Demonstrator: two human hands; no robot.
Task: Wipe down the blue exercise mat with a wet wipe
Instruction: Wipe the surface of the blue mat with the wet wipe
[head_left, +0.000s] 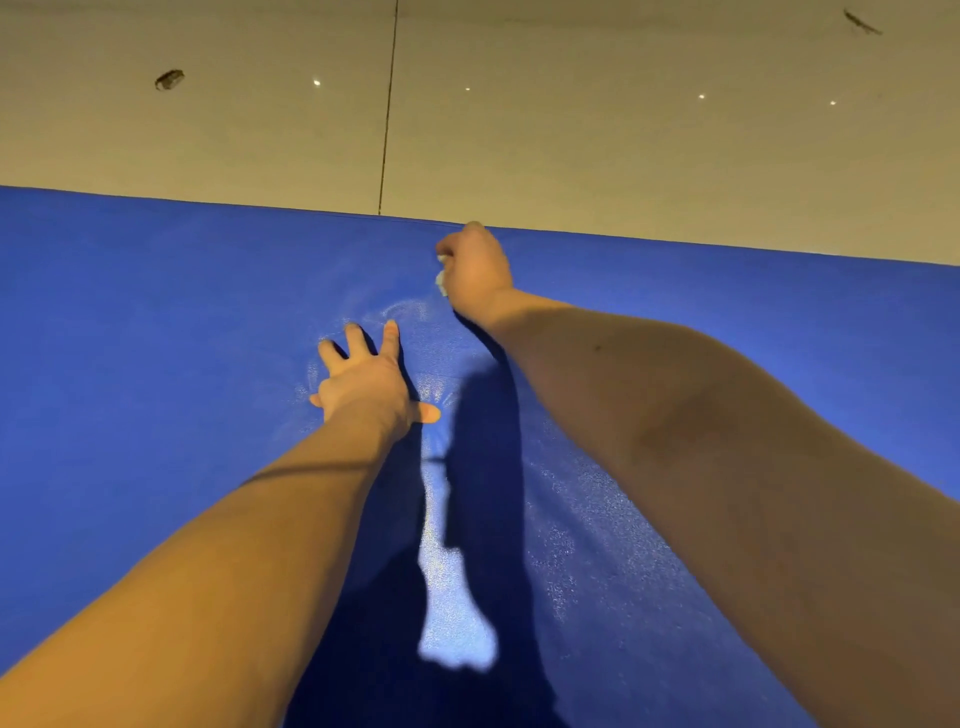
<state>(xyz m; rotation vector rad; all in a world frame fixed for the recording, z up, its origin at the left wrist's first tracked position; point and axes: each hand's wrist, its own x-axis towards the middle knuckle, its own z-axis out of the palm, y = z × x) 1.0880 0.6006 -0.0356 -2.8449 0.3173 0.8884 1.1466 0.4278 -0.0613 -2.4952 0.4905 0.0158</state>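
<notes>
The right hand (475, 265) has its grip curled round a bunched white wet wipe (441, 281). Only a scrap of the wipe shows at the hand's left side, down on the blue exercise mat (156, 338). The mat's far edge lies just beyond the knuckles, and its long axis runs left to right. The left hand (363, 382), nearer and left of that grip, lies flat on the mat with fingers spread.
</notes>
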